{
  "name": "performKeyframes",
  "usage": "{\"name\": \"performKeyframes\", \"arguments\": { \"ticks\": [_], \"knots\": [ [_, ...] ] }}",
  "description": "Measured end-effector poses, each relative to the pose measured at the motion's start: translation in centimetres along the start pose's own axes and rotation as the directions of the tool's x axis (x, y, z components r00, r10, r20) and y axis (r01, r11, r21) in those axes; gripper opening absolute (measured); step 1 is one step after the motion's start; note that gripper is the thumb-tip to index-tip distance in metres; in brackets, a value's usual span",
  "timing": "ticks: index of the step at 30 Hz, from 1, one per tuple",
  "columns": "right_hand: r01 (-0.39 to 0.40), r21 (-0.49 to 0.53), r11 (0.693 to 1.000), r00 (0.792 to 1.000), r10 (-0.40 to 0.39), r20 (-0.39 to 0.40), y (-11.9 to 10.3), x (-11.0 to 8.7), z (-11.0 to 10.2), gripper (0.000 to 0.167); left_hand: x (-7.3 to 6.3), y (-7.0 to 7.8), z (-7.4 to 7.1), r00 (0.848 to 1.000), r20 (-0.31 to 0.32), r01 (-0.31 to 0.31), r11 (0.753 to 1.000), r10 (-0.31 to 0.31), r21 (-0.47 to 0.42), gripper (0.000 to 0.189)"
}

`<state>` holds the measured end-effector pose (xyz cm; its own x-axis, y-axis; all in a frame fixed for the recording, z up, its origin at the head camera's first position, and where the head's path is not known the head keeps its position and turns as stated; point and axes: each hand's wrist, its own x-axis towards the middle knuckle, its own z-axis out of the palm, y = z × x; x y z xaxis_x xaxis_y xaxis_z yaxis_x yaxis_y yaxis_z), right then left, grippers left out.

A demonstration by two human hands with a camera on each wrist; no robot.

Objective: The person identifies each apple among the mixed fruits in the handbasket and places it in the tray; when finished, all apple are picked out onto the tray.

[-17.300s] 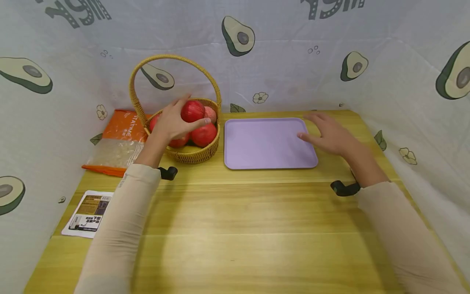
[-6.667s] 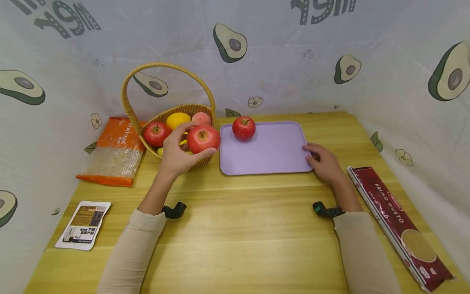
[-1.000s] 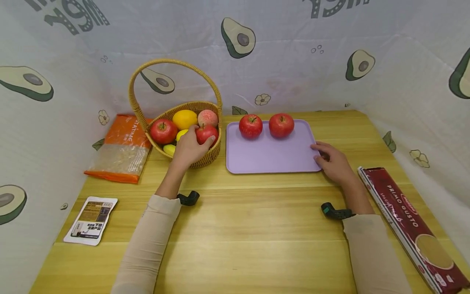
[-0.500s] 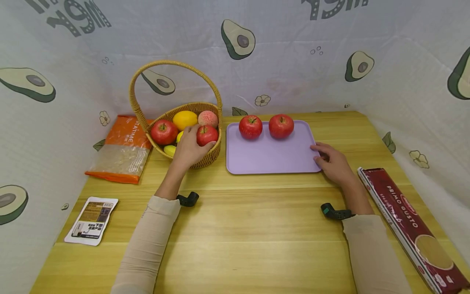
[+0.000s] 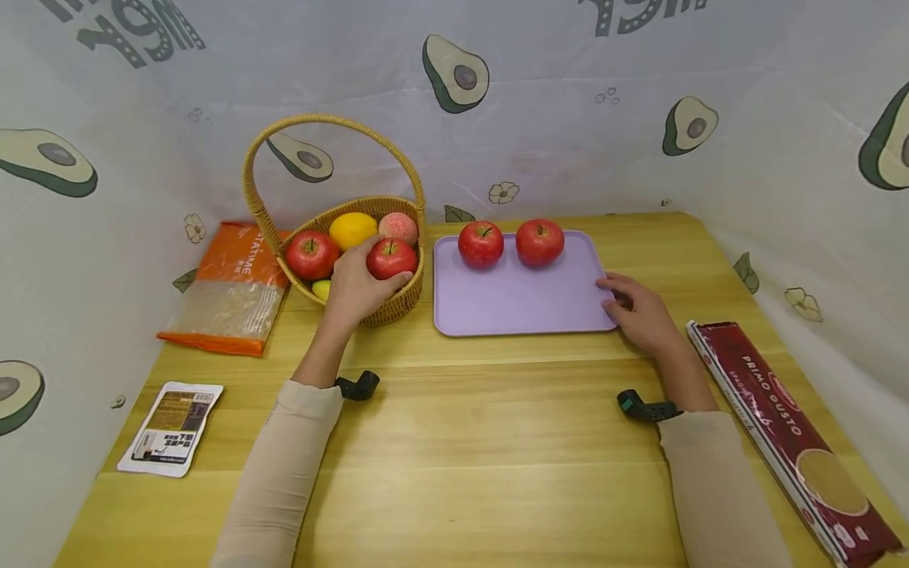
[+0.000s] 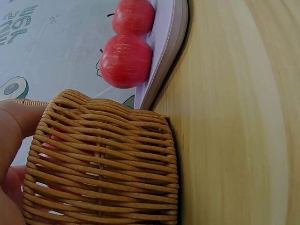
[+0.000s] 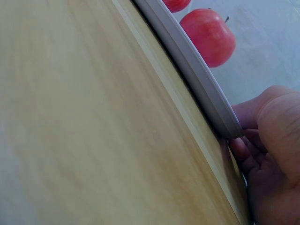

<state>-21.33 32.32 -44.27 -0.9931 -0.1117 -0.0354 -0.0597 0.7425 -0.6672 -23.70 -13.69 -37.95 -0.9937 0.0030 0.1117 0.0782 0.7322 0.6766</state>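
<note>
At the wicker basket, my left hand grips a red apple, thumb on its near side and fingers behind it. The left wrist view has the basket's wall covering most of that apple. Still in the basket are another red apple, a yellow lemon-like fruit, a pinkish peach-like fruit and a smaller yellow fruit. My right hand pinches the right edge of the lilac tray. Two red apples, the left one and the right one, sit along its back edge.
Left of the basket lies an orange and clear plastic bag, with a white pouch nearer the front. A long dark red spaghetti pack lies beside my right forearm. Avocado-print cloth walls the wooden table.
Since the earliest frame, two apples have come onto the tray, my right hand has taken its edge, and the spaghetti pack has appeared. In the last half second the gripped apple has shifted slightly.
</note>
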Motion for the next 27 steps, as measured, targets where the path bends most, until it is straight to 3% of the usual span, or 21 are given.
{"name": "performKeyframes", "arguments": {
  "ticks": [9, 18, 27],
  "knots": [
    [-0.001, 0.002, 1.000, 1.000, 0.001, 0.004, -0.7, -0.3, -0.5, 0.046, -0.3, 0.4, -0.2, 0.997, -0.080, 0.004, 0.998, -0.009, -0.057, 0.080],
    [0.026, 0.009, 1.000, 0.999, -0.027, 0.046, -0.4, 0.0, -0.5, 0.047, -0.7, 0.2, -0.5, 0.991, -0.125, -0.055, 0.993, 0.042, -0.101, 0.081],
    [0.033, 0.017, 0.999, 0.992, -0.035, 0.123, 0.2, 0.3, -1.2, 0.052, -0.9, 1.1, -0.7, 0.984, -0.135, -0.135, 0.980, 0.115, -0.150, 0.082]
  ]
}}
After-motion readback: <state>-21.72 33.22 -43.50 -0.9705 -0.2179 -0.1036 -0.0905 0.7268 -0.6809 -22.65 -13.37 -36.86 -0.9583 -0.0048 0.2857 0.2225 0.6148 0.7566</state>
